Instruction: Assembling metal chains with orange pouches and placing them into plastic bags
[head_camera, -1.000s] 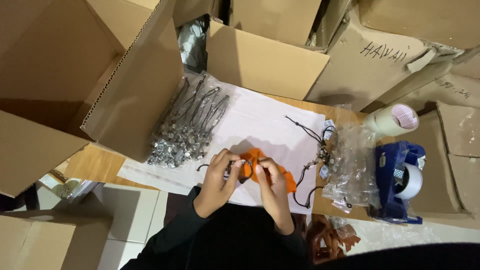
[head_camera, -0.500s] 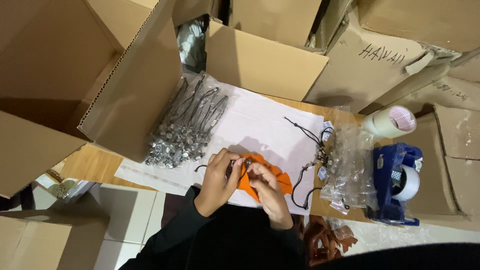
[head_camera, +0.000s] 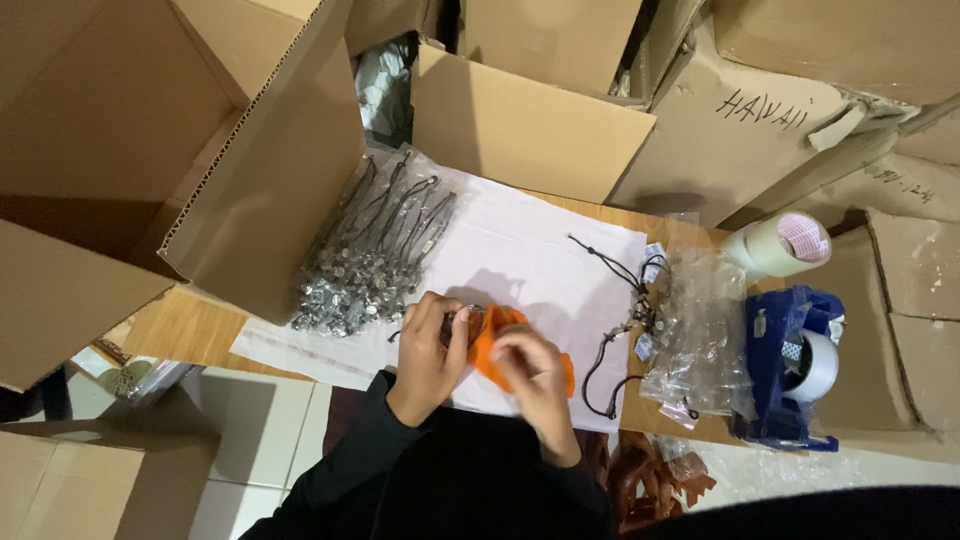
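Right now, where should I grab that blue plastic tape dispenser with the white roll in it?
Take the blue plastic tape dispenser by its blue body at the end away from the white roll, coming from above. It lies on the table's right side with crinkly clear bags close on its left, so the top looks freest.

Orange pouch (head_camera: 497, 345), white sheet (head_camera: 530, 260), blue tape dispenser (head_camera: 785, 375), brown boxes (head_camera: 530, 125).

Bare white sheet (head_camera: 520, 240) above the hands is the only open lane, hemmed by the pile of bagged metal pieces (head_camera: 370, 260) and cardboard flap (head_camera: 270, 190) left, boxes (head_camera: 530, 130) behind, black cords (head_camera: 620, 320), clear bags (head_camera: 700, 340), blue tape dispenser (head_camera: 790, 370) right.
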